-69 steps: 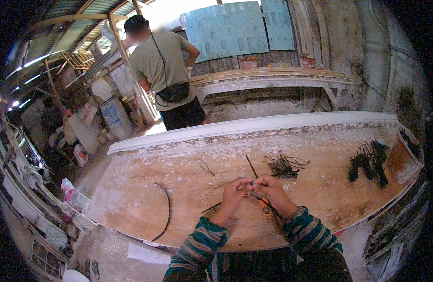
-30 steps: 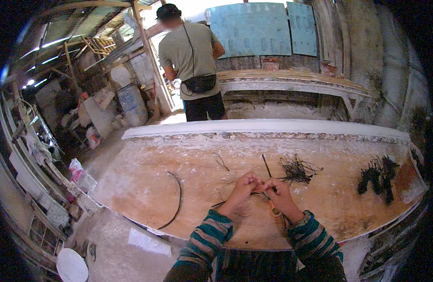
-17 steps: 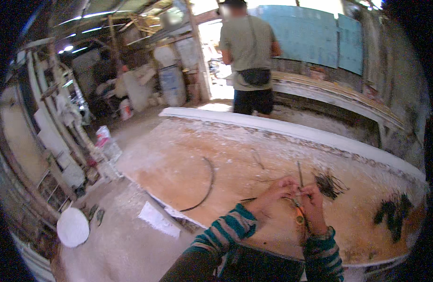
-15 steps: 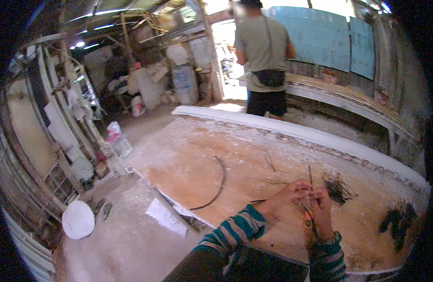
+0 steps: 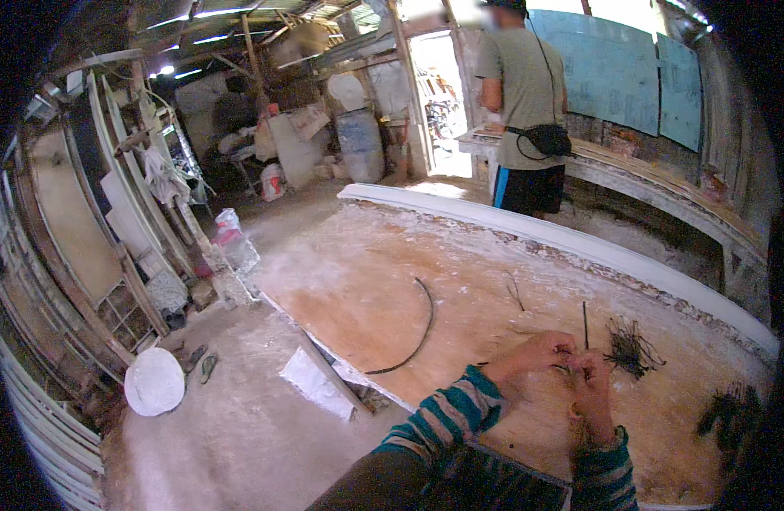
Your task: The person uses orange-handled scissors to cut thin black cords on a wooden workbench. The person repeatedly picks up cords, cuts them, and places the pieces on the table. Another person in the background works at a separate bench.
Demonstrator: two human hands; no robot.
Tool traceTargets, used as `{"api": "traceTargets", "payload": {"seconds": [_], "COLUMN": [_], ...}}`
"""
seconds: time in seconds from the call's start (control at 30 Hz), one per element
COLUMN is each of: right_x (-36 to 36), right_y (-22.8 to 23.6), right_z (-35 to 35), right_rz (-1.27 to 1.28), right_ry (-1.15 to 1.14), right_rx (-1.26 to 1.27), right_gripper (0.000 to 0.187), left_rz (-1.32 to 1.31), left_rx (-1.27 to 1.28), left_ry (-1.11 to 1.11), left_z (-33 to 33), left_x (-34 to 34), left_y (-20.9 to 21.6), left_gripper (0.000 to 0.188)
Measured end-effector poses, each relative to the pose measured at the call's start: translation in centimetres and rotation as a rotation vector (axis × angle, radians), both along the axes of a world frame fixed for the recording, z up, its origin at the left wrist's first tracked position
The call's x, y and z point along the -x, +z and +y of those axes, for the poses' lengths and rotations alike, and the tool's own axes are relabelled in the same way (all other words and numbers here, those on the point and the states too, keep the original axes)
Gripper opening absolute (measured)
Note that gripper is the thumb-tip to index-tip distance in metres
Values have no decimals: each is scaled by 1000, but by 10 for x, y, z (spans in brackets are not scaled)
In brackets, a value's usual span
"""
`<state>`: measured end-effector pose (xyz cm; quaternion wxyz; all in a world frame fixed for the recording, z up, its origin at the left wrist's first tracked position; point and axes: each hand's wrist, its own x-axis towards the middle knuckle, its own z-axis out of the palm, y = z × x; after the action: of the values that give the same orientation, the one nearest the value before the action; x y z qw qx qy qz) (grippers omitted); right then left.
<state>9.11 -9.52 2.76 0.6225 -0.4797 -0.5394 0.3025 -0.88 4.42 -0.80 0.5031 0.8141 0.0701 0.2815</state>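
Table view: since the earlier frames our view swings left, so the table (image 5: 358,294) and its things sit further right, and the co-worker (image 5: 519,94) beyond it shows turned more sideways.
Left hand (image 5: 535,358): ours reaches over the table's right part, fingers bent inward, tips near the other hand; we cannot tell whether they close on anything.
Right hand (image 5: 592,387): ours is raised just beside the left, fingers curled; we cannot tell what it grips.
Dark strip (image 5: 585,322): thin and straight, it points away from us beyond our right hand; its near end is hidden, so we cannot tell whether we hold it.
Strand bundle (image 5: 630,349): a loose dark tangle on the table, right of the strip and near our right hand.
Curved strip (image 5: 431,317): it lies bowed on the table, well left of our hands.
Black bundles (image 5: 731,417): we see them blurred at the table's right.
Floor, left of the table: we see a white sheet (image 5: 318,383), a round white object (image 5: 155,381) and dark slippers (image 5: 208,368).
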Motion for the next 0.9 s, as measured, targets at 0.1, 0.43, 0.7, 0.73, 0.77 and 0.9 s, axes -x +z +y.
{"api": "traceTargets", "payload": {"seconds": [0.1,0.43,0.7,0.73,0.77,0.9], "right_x": [-13,-8,-2,-1,0,-15], "right_y": [-15,2,18,23,26,2], "right_z": [-3,-11,-21,-21,-20,-9], "right_rz": [-286,-551,-325,-272,-260,-306], "right_ry": [-94,-126,-159,-163,-148,-164], "right_rx": [-61,-192,-57,-9,-4,73], "right_gripper": [10,8,5,6,10,19], "left_rz": [49,-3,-27,-56,-58,-21], "left_rx": [60,207,379,428,443,452], "left_ry": [-71,-241,-213,-209,-177,-130], "left_z": [-6,-5,-16,-16,-15,-15], "left_x": [-1,14,13,12,12,12], "left_y": [8,21,26,23,21,23], "left_gripper": [11,5,15,18,18,19]}}
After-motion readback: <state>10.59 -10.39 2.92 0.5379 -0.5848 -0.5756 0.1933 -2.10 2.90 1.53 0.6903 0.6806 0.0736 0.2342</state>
